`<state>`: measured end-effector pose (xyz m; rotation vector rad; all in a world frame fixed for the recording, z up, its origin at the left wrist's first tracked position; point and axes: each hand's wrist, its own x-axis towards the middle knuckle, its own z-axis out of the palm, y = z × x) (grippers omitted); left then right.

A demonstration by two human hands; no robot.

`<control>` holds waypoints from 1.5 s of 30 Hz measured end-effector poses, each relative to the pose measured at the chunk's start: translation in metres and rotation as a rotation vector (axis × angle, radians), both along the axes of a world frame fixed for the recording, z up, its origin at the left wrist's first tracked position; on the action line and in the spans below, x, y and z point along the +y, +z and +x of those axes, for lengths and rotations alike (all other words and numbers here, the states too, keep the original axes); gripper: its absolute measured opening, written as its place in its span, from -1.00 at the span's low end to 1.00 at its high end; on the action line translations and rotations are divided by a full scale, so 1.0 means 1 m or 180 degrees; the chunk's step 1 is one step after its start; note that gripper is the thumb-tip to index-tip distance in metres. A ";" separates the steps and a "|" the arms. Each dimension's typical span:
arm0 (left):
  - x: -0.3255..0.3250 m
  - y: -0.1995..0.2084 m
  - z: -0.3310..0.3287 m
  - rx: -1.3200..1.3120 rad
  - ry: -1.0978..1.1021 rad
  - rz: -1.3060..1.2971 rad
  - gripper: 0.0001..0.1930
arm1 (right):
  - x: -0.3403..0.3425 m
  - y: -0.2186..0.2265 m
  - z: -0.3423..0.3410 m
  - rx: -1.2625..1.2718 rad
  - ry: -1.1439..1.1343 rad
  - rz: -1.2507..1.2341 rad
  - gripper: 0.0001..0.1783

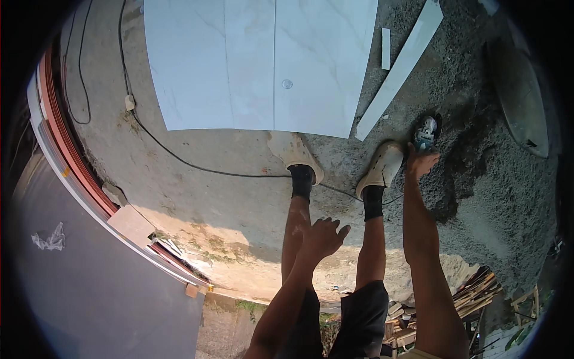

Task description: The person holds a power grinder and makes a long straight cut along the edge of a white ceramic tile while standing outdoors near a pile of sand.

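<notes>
My right hand (423, 163) is closed round the body of an angle grinder (426, 134), low over the ground beside my right shoe. The tool's metal head and disc point away from me. Over my left shin is my left hand (326, 237), its thumb and fingers apart and nothing in it. Ahead of my shoes lie large white marble-patterned tiles (251, 72) with a thin dark line between them. To their right are a long narrow white strip (399, 73) and a short white strip (385, 49).
A black cable (197, 165) with a pale connector (130, 103) runs across the concrete behind my clogs (382, 164). Grey sand or mortar (502, 209) is heaped at right, near a curved board (520, 99). Wood scraps (472, 296) lie at lower right; a grey sheet (119, 281) at lower left.
</notes>
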<state>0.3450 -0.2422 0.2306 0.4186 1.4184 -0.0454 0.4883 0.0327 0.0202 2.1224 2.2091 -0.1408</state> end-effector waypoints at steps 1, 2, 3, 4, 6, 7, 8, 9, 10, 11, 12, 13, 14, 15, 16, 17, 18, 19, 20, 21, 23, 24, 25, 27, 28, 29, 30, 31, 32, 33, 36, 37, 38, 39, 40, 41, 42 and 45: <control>0.010 0.011 -0.003 0.0255 0.0846 0.0000 -0.50 | -0.013 0.014 -0.024 -0.0275 -0.0069 0.0285 -0.16; 0.023 0.016 -0.002 0.0465 0.1709 0.0052 -0.50 | -0.017 0.024 -0.038 0.0386 -0.0098 0.0433 -0.26; 0.032 0.013 0.002 0.0462 0.1752 0.0075 -0.50 | -0.029 0.031 -0.055 0.1045 -0.0121 0.0537 -0.36; 0.039 0.007 0.006 0.0896 0.2783 0.0141 -0.52 | -0.047 0.043 -0.087 0.1480 0.0275 0.0114 -0.46; 0.046 -0.003 0.003 0.1320 0.3853 0.0222 -0.54 | -0.081 0.061 -0.154 0.2203 0.1390 -0.0695 -0.68; 0.048 -0.008 0.001 0.1342 0.4560 0.0225 -0.56 | -0.095 0.062 -0.189 0.2453 0.1830 -0.1109 -0.71; 0.054 -0.014 -0.002 0.1327 0.5273 0.0244 -0.58 | -0.104 0.052 -0.218 0.2615 0.2338 -0.1167 -0.67; 0.055 -0.017 -0.011 0.1342 0.5299 0.0262 -0.58 | -0.119 0.043 -0.248 0.2680 0.2654 -0.1210 -0.67; 0.056 -0.018 -0.024 0.1129 0.5621 0.0175 -0.54 | -0.124 0.033 -0.270 0.2725 0.2977 -0.1245 -0.67; 0.053 -0.018 -0.036 0.0917 0.5933 0.0062 -0.51 | -0.123 0.023 -0.283 0.2725 0.3001 -0.1256 -0.67; 0.050 -0.019 -0.045 0.0683 0.6241 -0.0070 -0.48 | -0.121 0.014 -0.292 0.2631 0.3361 -0.1150 -0.68; 0.047 -0.023 -0.052 0.0649 0.6441 -0.0133 -0.47 | -0.123 0.009 -0.295 0.2527 0.3721 -0.1038 -0.68; 0.042 -0.020 -0.057 0.0626 0.6471 -0.0152 -0.47 | -0.126 0.008 -0.291 0.2500 0.3748 -0.1055 -0.68; 0.035 -0.018 -0.065 0.0439 0.6697 -0.0154 -0.44 | -0.129 0.007 -0.288 0.2523 0.3525 -0.1030 -0.71; 0.031 -0.018 -0.070 0.0232 0.6921 -0.0154 -0.40 | -0.131 0.006 -0.285 0.2533 0.3307 -0.0999 -0.74; 0.028 -0.020 -0.071 0.0188 0.6962 -0.0149 -0.40 | -0.131 0.006 -0.278 0.2501 0.3355 -0.0993 -0.74; 0.018 -0.021 -0.076 0.0267 0.7074 0.0022 -0.40 | -0.146 0.021 -0.278 0.2446 0.2434 -0.2022 -0.75; 0.011 -0.021 -0.079 0.0304 0.7189 0.0202 -0.39 | -0.155 0.037 -0.275 0.2275 0.1471 -0.2960 -0.75; 0.008 -0.021 -0.085 0.0296 0.7236 0.0217 -0.39 | -0.162 0.054 -0.272 0.2259 0.1520 -0.2965 -0.75; 0.007 -0.019 -0.093 0.0578 0.7446 0.0125 -0.40 | -0.169 0.072 -0.269 0.2557 0.1086 -0.3688 -0.75; -0.004 -0.020 -0.098 0.0864 0.7698 -0.0043 -0.40 | -0.184 0.107 -0.258 0.2750 0.0614 -0.4441 -0.74; -0.012 -0.024 -0.098 0.0601 0.7819 0.0567 -0.39 | -0.189 0.124 -0.254 0.2592 0.0811 -0.4720 -0.74; -0.021 -0.030 -0.096 0.0343 0.7894 0.1218 -0.38 | -0.194 0.135 -0.254 0.2443 0.1022 -0.4988 -0.74; -0.062 -0.064 -0.064 -0.0030 0.8075 0.2273 -0.48 | -0.218 0.137 -0.255 0.2378 0.1563 -0.4688 -0.73; -0.063 -0.065 -0.065 -0.0249 0.8116 0.2805 -0.53 | -0.224 0.135 -0.256 0.2283 0.2023 -0.4291 -0.72; -0.066 -0.064 -0.066 -0.0507 0.8118 0.3339 -0.58 | -0.232 0.130 -0.261 0.2279 0.2063 -0.4307 -0.72; -0.041 -0.044 -0.082 0.0349 0.8670 0.1893 -0.60 | -0.229 0.117 -0.256 0.2361 0.2162 -0.4061 -0.58; -0.029 -0.026 -0.100 0.1288 0.8875 0.0417 -0.61 | -0.233 0.112 -0.265 0.2523 0.2292 -0.3852 -0.43; -0.031 -0.021 -0.109 0.1295 0.8897 0.0439 -0.61 | -0.240 0.106 -0.287 0.2526 0.2322 -0.3856 -0.43; -0.034 -0.016 -0.116 0.1593 0.8910 0.0218 -0.59 | -0.246 0.099 -0.317 0.2460 0.1829 -0.2739 -0.19; -0.031 -0.011 -0.127 0.1810 0.8831 -0.0026 -0.54 | -0.249 0.058 -0.378 0.2043 0.1125 -0.1330 0.23; -0.032 -0.009 -0.131 0.1875 0.8718 -0.0063 -0.52 | -0.254 0.049 -0.394 0.1770 0.0875 -0.1127 0.42; -0.037 -0.008 -0.130 0.1786 0.8721 -0.0034 -0.52 | -0.269 0.050 -0.407 0.1204 0.0808 -0.1083 0.49; -0.042 -0.005 -0.131 0.1898 0.8617 0.0023 -0.50 | -0.280 0.047 -0.411 0.1190 0.0750 -0.0989 0.46; -0.045 -0.001 -0.137 0.2032 0.8534 0.0109 -0.48 | -0.284 0.043 -0.413 0.1201 0.0714 -0.0904 0.42; -0.044 0.003 -0.142 0.1930 0.8628 0.0140 -0.47 | -0.279 0.040 -0.409 0.1249 0.0726 -0.0840 0.42; -0.046 0.006 -0.147 0.1925 0.8641 0.0208 -0.47 | -0.283 0.040 -0.401 0.1412 0.0824 -0.0840 0.38; -0.043 0.010 -0.151 0.1727 0.8299 0.0075 -0.31 | -0.269 0.040 -0.377 0.1523 0.0922 -0.0765 0.29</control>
